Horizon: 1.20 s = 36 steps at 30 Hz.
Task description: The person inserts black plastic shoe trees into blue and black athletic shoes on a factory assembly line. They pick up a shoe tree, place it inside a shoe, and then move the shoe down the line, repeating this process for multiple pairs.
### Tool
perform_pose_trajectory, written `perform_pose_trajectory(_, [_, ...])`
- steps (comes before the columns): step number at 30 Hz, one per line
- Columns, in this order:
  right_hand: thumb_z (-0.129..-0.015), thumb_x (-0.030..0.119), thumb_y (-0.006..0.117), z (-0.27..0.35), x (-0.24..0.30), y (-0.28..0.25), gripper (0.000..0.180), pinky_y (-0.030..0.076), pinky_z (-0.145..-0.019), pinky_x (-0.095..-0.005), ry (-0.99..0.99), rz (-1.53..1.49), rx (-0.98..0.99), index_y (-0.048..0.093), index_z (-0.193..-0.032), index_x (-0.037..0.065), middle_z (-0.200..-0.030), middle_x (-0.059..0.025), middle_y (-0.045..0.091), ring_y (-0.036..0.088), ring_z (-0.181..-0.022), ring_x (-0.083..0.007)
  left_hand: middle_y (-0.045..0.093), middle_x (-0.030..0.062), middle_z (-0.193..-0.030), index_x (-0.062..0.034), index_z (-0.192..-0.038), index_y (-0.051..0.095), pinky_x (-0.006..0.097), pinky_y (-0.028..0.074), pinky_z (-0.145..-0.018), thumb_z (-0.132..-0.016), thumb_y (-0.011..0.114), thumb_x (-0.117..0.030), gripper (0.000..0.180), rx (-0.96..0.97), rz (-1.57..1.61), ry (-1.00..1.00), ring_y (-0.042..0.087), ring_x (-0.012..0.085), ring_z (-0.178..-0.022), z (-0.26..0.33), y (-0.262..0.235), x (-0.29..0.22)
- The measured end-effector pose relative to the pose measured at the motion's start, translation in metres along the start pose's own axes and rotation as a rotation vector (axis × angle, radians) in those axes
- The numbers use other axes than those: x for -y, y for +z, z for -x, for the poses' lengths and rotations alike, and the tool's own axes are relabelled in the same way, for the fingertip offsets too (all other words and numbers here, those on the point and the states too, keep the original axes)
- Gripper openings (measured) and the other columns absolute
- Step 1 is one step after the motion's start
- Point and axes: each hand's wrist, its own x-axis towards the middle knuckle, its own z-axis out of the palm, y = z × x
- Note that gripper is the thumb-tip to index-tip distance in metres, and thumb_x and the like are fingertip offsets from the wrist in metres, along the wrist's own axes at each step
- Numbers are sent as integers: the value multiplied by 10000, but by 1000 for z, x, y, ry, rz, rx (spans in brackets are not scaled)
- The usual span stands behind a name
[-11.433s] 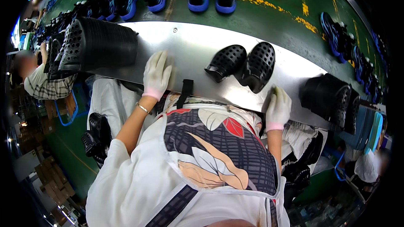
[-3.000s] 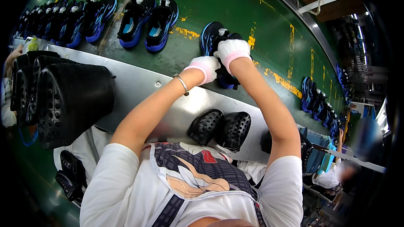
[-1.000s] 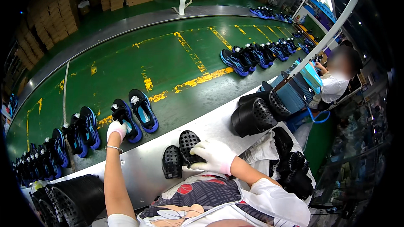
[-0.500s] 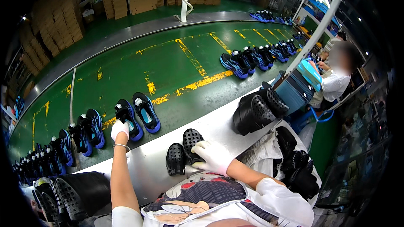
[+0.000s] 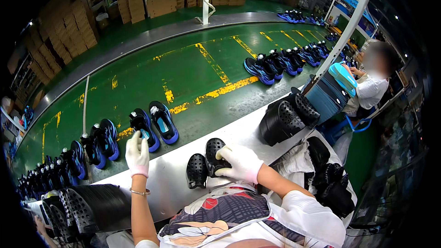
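My right hand [image 5: 242,162], in a white glove, grips a black perforated clog [image 5: 214,149] by its side, thumb and fingers around it. A second black clog [image 5: 197,171] stands just left of it on the metal bench. My left hand [image 5: 137,156], also gloved, is raised above the bench's far edge with its fingers stretched out and nothing in them. Just beyond its fingertips is a black and blue sneaker [image 5: 144,128] with white stuffing in its opening. A matching sneaker [image 5: 164,123] stands to the right of that one.
Stacked black clogs stand at the bench's right [image 5: 281,121] and left [image 5: 98,206] ends. Rows of sneakers [image 5: 282,62] stand on the green surface [image 5: 188,78] beyond. A white sack [image 5: 294,174] of black clogs lies at my right. A co-worker [image 5: 371,89] sits farther right, beside a slanting pole [image 5: 342,41].
My left hand has let go of the sneaker and drawn back toward me, fingers straightened. My right hand stays on the clog. The whole view has shifted slightly.
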Motion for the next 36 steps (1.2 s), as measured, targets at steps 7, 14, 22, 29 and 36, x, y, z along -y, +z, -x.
perform_pose_trajectory(7, [-687,267,792,-39,39,-19,416,478,-836,-398,-413,-134,-179,602,-1001,70,-1014,-108,613,592,-944,-321,513,137,-1334,4,-1425,354,385,486,-951,-995,402,-498,663,910,1234,-437,543,244,-1170,28,23,-59])
perform_pose_trajectory(14, [-756,282,726,-52,39,3,412,486,-837,-409,-452,-182,-168,574,-1062,53,-1000,-125,590,582,-975,-316,546,159,-1258,16,-1389,350,397,457,-994,-929,495,-572,760,729,1718,-477,561,249,-1146,39,23,-71])
perform_pose_trajectory(22, [-860,313,615,-69,36,25,333,510,-678,-446,-58,-21,21,580,-1027,27,-855,-195,633,639,-770,-365,570,60,-1108,-45,-1306,432,396,510,-902,-946,605,-194,426,288,1477,-528,581,202,-1024,45,36,-40])
perform_pose_trajectory(29, [-863,359,615,-98,28,23,343,497,-648,-463,-42,-28,94,559,-865,21,-774,-210,631,631,-723,-395,587,62,-1118,-43,-1214,512,358,529,-883,-980,544,-185,276,404,1402,-626,599,180,-1023,22,32,-46])
perform_pose_trajectory(36, [-847,409,621,-122,-10,1,387,501,-644,-438,92,85,103,598,-816,24,-691,-207,627,637,-697,-384,548,166,-1175,-1,-1234,528,364,503,-845,-816,699,-351,572,320,276,-105,613,298,-936,-7,32,-28])
